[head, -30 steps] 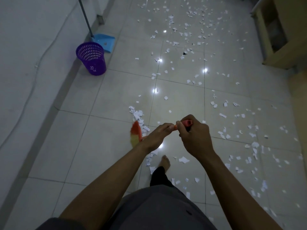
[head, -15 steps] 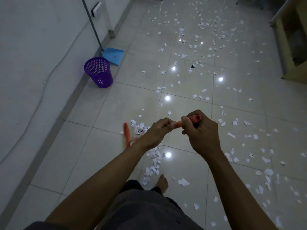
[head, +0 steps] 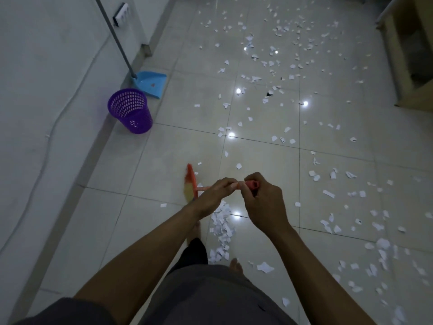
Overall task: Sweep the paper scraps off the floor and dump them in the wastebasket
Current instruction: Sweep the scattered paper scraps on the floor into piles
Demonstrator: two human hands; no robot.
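Over tiled floor (head: 164, 231), both hands, left (head: 214, 195) and right (head: 263, 202), grip orange broom (head: 191, 184) handle; paper scraps (head: 221, 227) piled beneath.

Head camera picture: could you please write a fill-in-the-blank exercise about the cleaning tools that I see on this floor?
1. The left hand and the right hand hold an orange ____ for sweeping.
2. The wastebasket is ____ in colour.
3. The dustpan beside it is ____ in colour.

Missing words: broom; purple; blue.
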